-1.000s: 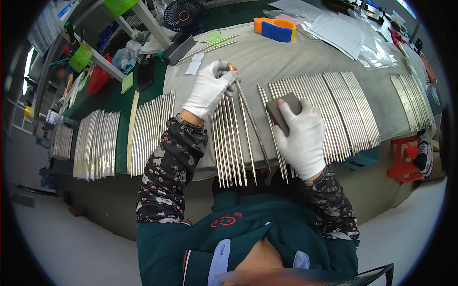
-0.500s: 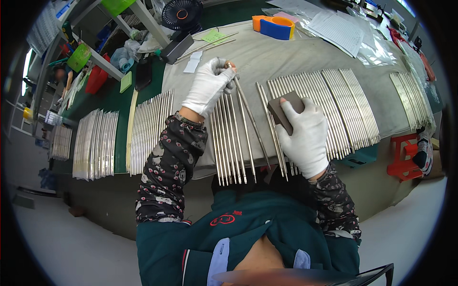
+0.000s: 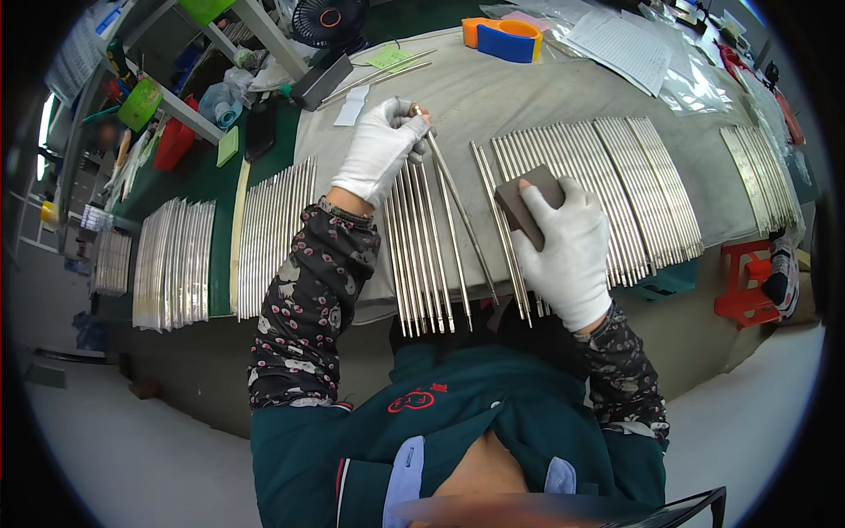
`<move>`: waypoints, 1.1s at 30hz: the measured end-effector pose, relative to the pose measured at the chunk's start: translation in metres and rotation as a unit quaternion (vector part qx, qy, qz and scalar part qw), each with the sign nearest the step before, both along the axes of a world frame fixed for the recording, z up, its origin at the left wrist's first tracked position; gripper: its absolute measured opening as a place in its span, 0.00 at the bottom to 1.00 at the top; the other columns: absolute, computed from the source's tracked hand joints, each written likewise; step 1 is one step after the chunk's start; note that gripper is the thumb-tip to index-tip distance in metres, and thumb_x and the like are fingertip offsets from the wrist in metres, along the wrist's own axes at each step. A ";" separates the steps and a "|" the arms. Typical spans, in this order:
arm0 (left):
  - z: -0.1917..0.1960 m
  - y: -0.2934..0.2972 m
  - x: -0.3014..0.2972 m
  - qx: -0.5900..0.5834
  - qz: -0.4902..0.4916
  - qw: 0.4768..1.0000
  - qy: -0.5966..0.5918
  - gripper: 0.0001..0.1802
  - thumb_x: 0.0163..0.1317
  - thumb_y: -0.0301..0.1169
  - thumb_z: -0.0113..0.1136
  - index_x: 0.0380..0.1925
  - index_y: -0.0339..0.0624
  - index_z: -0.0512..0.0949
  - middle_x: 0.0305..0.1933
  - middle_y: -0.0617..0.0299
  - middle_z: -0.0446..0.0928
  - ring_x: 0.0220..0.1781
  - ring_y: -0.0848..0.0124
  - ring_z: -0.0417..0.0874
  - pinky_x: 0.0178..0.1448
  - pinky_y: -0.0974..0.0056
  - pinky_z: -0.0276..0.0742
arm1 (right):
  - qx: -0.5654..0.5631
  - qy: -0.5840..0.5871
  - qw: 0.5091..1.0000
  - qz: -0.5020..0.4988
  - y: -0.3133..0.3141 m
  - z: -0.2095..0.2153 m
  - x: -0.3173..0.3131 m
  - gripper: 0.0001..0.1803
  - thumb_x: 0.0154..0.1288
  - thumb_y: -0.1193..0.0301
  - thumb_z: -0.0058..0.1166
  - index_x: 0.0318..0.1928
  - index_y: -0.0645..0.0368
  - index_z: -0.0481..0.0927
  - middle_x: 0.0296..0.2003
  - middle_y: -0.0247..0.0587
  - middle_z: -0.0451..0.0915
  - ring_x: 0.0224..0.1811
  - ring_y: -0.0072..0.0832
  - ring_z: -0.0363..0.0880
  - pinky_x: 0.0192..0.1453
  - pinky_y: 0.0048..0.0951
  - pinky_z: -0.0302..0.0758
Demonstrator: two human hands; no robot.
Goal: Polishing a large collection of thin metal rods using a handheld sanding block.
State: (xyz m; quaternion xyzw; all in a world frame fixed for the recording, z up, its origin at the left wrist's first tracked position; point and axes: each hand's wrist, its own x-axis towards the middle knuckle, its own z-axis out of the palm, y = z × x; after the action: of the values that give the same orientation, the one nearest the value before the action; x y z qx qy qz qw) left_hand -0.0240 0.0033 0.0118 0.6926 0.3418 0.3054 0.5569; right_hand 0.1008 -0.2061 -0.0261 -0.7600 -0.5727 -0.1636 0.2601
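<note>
My left hand (image 3: pixel 385 148), in a white glove with a bare fingertip showing, pinches the far end of a thin metal rod (image 3: pixel 459 204). That rod slants toward me, its near end by the table's front edge. My right hand (image 3: pixel 568 251), also gloved, grips a dark brown rectangular block (image 3: pixel 531 204) over the rods on the right. Between my hands, several loose metal rods (image 3: pixel 418 255) lie side by side under my left hand. A wide row of rods (image 3: pixel 634 194) spreads to the right of the block, partly covered by my right hand.
More rods (image 3: pixel 277 242) lie left of my left arm, beside wrapped bundles (image 3: pixel 174 264). A tape dispenser (image 3: pixel 503 40), papers (image 3: pixel 620 48) and a small fan (image 3: pixel 329 22) stand at the back. Another bundle (image 3: pixel 759 180) lies far right, near a red stool (image 3: pixel 745 286).
The view has shifted slightly. Both hands keep their holds on the rod and the block, and barely move.
</note>
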 end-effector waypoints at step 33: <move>0.003 -0.002 -0.012 -0.022 -0.019 0.999 -0.045 0.12 0.66 0.35 0.58 0.40 0.36 0.74 0.29 0.63 0.78 0.22 0.82 0.74 0.25 0.76 0.73 | 0.039 0.027 0.996 0.072 -0.016 0.015 0.009 0.31 0.42 0.67 0.64 0.53 0.52 0.77 0.52 0.57 0.68 0.49 0.49 0.69 0.54 0.45 0.68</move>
State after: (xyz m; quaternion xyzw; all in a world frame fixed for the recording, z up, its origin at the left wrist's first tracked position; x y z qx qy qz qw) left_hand -0.0357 0.0009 0.0149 0.6725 0.3094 0.3180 0.5924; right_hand 0.1100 -0.2222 -0.0110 -0.7103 -0.6118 -0.1461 0.3161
